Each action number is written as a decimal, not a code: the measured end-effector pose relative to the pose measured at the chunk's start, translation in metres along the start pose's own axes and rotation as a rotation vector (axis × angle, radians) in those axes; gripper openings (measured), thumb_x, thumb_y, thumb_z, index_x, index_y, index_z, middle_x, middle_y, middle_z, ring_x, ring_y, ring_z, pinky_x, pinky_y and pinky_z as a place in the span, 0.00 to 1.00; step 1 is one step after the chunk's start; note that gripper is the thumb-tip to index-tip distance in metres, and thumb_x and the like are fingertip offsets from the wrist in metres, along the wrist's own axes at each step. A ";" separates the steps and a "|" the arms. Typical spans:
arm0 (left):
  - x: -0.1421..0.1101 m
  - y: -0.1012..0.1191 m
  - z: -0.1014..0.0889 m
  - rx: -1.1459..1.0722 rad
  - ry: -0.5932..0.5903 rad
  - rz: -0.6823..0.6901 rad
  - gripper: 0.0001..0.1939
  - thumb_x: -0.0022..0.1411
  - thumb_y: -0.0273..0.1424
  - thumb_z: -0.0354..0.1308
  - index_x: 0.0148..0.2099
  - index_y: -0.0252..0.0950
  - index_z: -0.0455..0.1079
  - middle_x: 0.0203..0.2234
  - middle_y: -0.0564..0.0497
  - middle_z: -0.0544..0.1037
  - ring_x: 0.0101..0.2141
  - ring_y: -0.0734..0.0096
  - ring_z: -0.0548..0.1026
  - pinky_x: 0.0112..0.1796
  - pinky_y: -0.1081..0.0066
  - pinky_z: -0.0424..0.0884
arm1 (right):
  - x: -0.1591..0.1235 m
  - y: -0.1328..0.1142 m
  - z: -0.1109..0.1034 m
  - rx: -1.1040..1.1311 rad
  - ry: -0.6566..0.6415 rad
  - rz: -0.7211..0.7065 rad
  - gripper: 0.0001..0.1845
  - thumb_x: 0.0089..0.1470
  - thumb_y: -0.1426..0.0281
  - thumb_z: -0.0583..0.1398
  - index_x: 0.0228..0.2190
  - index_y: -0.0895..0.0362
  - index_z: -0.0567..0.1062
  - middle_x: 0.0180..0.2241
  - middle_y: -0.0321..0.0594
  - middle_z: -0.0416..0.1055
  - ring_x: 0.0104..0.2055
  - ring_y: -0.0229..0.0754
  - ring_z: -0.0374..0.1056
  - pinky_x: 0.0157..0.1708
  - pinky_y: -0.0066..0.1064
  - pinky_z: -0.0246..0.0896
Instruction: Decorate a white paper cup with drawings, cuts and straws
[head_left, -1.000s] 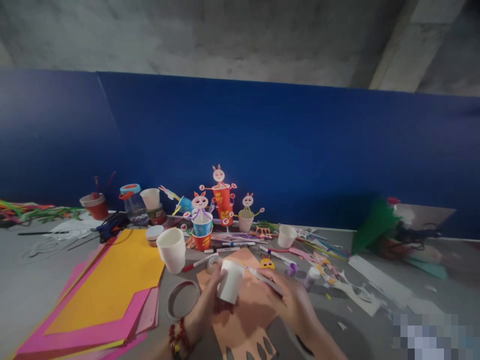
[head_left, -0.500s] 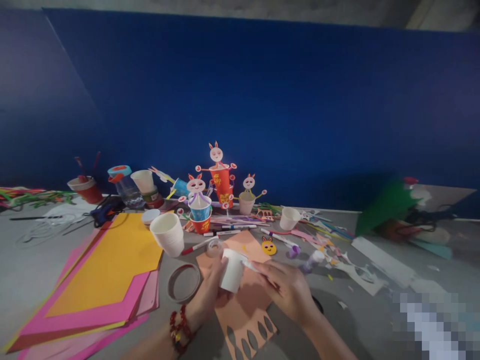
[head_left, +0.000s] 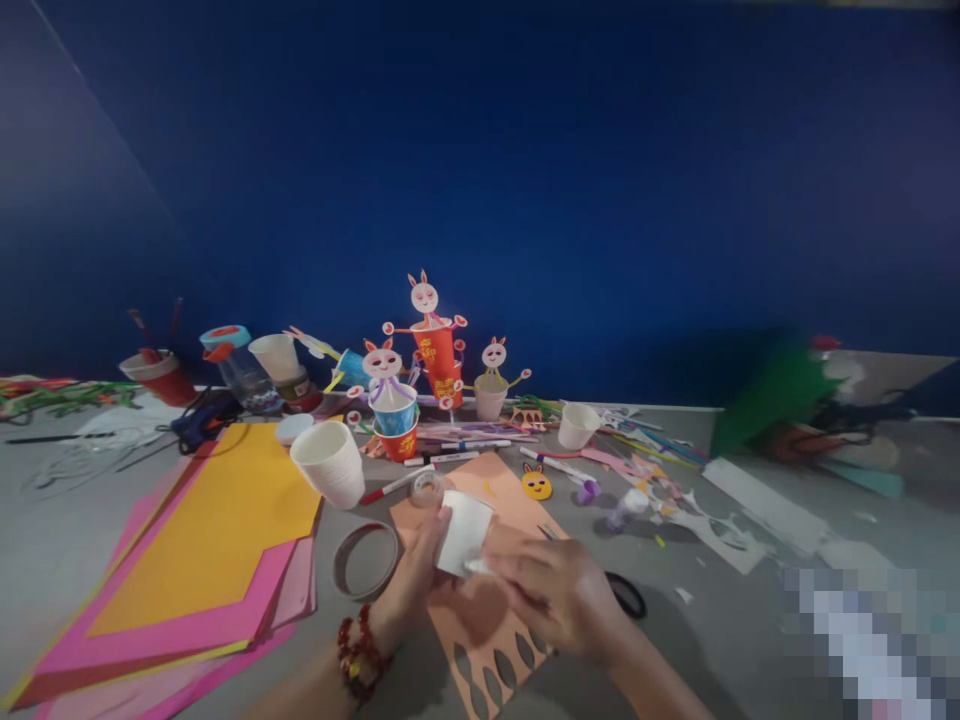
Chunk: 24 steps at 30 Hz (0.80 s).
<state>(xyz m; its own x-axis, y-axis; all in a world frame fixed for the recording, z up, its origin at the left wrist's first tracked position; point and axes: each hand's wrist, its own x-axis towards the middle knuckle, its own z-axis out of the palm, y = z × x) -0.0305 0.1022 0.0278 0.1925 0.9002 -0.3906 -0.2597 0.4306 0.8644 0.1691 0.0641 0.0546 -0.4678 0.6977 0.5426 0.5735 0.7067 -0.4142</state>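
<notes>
Left hand (head_left: pixel 420 572) has its fingers wrapped round a white cup (head_left: pixel 461 525), which is tipped over and held just above the orange sheet (head_left: pixel 519 492). Right hand (head_left: pixel 566 592) has its fingers pinched on a slim white thing (head_left: pixel 478 567), its end right at the cup's lower edge; too blurry to say what it is.

A black loop (head_left: pixel 639 603) pokes out by the right wrist. The sheet has a row of leaf-shaped holes along the near end. Grey tape (head_left: pixel 341 572) sits just left of it, clear tape (head_left: pixel 427 489) near its top left, and a yellow bunny face (head_left: pixel 536 484) by its right edge. Further out on the worktop (head_left: pixel 720 640): glue (head_left: pixel 626 510) to the right, colored paper (head_left: pixel 217 540) to the left, bunny figures on cups (head_left: pixel 435 355) at the back by the blue wall (head_left: pixel 525 170).
</notes>
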 end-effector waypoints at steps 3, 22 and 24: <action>0.002 -0.001 0.000 -0.020 0.011 -0.018 0.30 0.52 0.56 0.61 0.40 0.32 0.73 0.20 0.51 0.75 0.20 0.72 0.70 0.20 0.76 0.62 | 0.000 0.001 0.001 -0.020 0.047 0.036 0.15 0.61 0.73 0.55 0.47 0.55 0.77 0.31 0.42 0.78 0.30 0.39 0.72 0.28 0.25 0.61; 0.005 -0.004 -0.001 -0.065 -0.005 0.006 0.30 0.50 0.56 0.63 0.40 0.31 0.76 0.16 0.53 0.74 0.17 0.74 0.68 0.19 0.76 0.60 | -0.002 -0.004 0.003 -0.015 0.037 0.028 0.14 0.60 0.72 0.55 0.44 0.55 0.78 0.29 0.40 0.78 0.26 0.38 0.71 0.27 0.25 0.58; 0.005 -0.004 -0.002 -0.063 -0.024 -0.009 0.31 0.51 0.56 0.61 0.40 0.31 0.76 0.18 0.51 0.76 0.18 0.72 0.70 0.19 0.75 0.60 | -0.002 -0.004 0.003 -0.022 0.077 0.080 0.15 0.61 0.73 0.55 0.46 0.56 0.77 0.28 0.40 0.78 0.26 0.38 0.71 0.27 0.25 0.58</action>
<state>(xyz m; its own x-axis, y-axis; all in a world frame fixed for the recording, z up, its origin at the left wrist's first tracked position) -0.0302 0.1053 0.0217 0.2178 0.8949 -0.3896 -0.3171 0.4424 0.8389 0.1653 0.0605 0.0529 -0.3674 0.7403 0.5630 0.6220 0.6456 -0.4430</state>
